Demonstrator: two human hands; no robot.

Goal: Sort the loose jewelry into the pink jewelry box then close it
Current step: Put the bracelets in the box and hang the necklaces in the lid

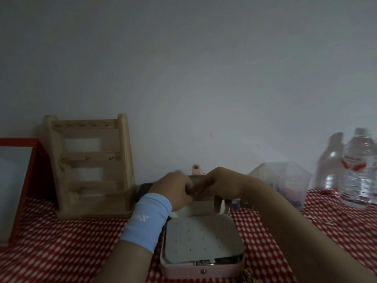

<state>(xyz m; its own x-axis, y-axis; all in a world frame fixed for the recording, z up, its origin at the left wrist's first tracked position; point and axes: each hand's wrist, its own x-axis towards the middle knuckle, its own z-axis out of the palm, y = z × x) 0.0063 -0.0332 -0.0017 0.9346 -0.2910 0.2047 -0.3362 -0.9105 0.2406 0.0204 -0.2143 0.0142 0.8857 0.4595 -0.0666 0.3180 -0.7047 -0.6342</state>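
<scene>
Red checked cloth (pixel 61 252), grey wall (pixel 204 68), dim room

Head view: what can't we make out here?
- Whatever both hands, left and right, work on at the lid: hidden by fingers; grip unclear.
- Box compartments: covered by the dotted insert.
- Tub contents: dim, blurred.
- Bottle: cut by the right edge.

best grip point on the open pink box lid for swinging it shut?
Take the pink jewelry box lid by its top free edge, near the snap tab, coming from above and behind. The lid stands upright with its hinge low, so that edge probably gives the most leverage. Left hand and right hand sit there now.
</scene>
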